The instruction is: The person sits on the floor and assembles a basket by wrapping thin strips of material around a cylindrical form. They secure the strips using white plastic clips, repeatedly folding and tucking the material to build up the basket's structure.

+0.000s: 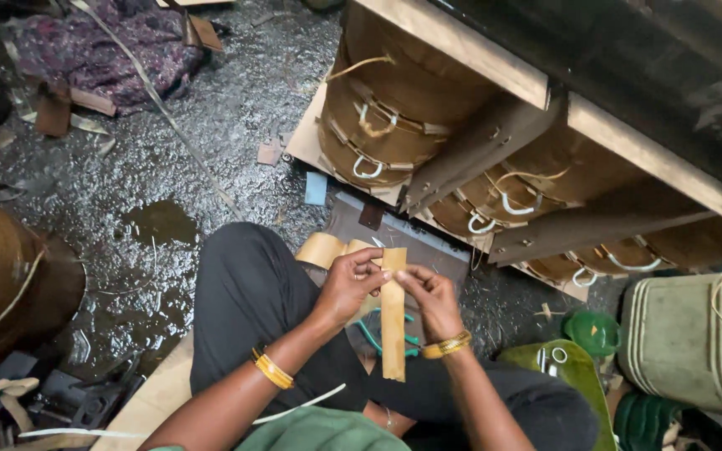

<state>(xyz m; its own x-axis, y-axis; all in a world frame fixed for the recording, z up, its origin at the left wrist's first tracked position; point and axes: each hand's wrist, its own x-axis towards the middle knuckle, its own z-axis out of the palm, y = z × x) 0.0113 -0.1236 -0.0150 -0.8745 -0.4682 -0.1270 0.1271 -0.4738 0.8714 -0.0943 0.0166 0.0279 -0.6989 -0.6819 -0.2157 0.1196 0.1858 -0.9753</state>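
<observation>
Item: tan leaf strip (393, 321), centre frame over my lap | left hand (346, 286) pinching its top edge | right hand (433, 296) pinching alongside | step: I judge folding underway | next: needs firm crease, steady grip.

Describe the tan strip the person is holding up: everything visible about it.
The strip is a flat, narrow, tan band, looking like thin wood veneer or dried leaf. It hangs roughly upright over the lap, its top end squarely cut. The left hand pinches its upper part from one side, the right hand from the other. Its lower end hangs free, crossing a teal-handled tool behind it. Surface looks smooth, with faint lengthwise grain.
</observation>
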